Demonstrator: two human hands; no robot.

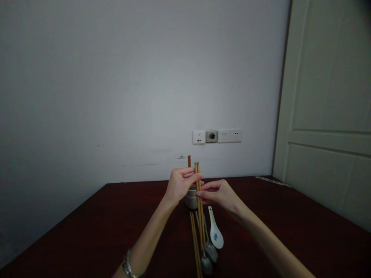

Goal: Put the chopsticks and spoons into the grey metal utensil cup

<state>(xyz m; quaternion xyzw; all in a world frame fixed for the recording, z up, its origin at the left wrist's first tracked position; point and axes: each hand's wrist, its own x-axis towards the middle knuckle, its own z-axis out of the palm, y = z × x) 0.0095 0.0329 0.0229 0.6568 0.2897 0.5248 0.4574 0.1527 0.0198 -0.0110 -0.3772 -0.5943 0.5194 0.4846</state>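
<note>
Evidently, the left hand (179, 184) is pinching the chopsticks (200, 218) near their upper ends while the right hand (218, 195), at its three o'clock, is pinching them lower, before the cup (191, 202) standing at ten o'clock, so even pressure should be keeping them parallel.

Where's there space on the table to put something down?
There's bare table between the left arm and the table's left edge, and between the right arm and the strip near the door. The middle's crowded: chopsticks, metal spoons, a white spoon, the cup, plus the left hand and right hand.
</note>
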